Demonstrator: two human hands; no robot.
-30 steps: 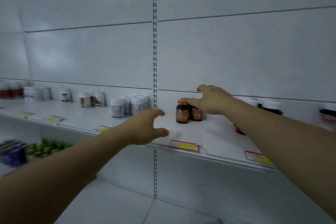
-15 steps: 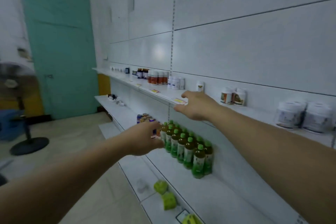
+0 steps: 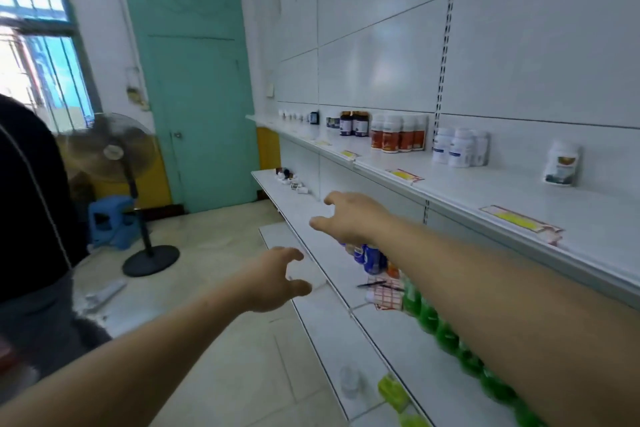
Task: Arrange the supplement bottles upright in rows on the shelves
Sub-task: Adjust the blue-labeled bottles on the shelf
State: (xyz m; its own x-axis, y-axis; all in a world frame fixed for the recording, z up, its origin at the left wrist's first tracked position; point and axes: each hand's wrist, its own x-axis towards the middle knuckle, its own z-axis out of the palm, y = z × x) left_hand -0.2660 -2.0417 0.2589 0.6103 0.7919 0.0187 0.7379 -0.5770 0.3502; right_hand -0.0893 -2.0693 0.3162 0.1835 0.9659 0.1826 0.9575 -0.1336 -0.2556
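Both hands are extended toward the shelving and both are empty. Left hand: fingers and thumb spread in a loose curve, gripping nothing, off the front edge of the middle shelf, over the floor. Right hand: fingers spread and slightly bent, gripping nothing, above the middle shelf and lower than the front edge of the upper shelf. Supplement bottles on the upper shelf stand upright, long axes vertical, caps up, labels facing the front edge, all toward the back edge: two dark bottles side by side; next, a tight group of orange-labelled white bottles; next, a cluster of blue-labelled white bottles; well apart from these, a single white bottle. At the far end of the middle shelf lie small scattered bottles; several appear to be on their sides, too small to tell which way the caps point. Below the right forearm: blue cans, a pen on red-gridded paper, and a row of green bottles, blurred.
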